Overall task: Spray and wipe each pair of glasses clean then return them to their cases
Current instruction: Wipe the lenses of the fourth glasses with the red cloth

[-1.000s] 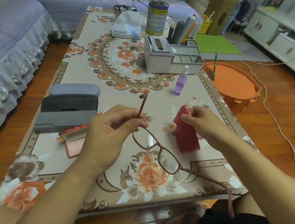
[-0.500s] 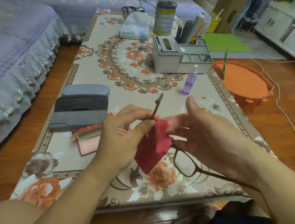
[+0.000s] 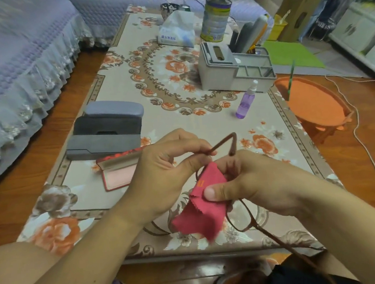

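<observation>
In the head view, low in the frame's centre, the left hand (image 3: 162,175) pinches one temple of the brown glasses (image 3: 241,218) between curled fingers and thumb. The right hand (image 3: 253,181) pinches the red cloth (image 3: 199,211) over a lens, thumb on top; both hands hide most of the frame (only one lens and the temples show). Left of centre, an open red case (image 3: 119,172) lies beside three grey cases (image 3: 104,131). A purple spray bottle (image 3: 245,101) stands upright right of centre, before a grey organizer (image 3: 219,73) on the floral table (image 3: 180,119).

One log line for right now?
step: wiping lens | left hand: holds brown glasses | right hand: pinches red cloth | red case: open
</observation>
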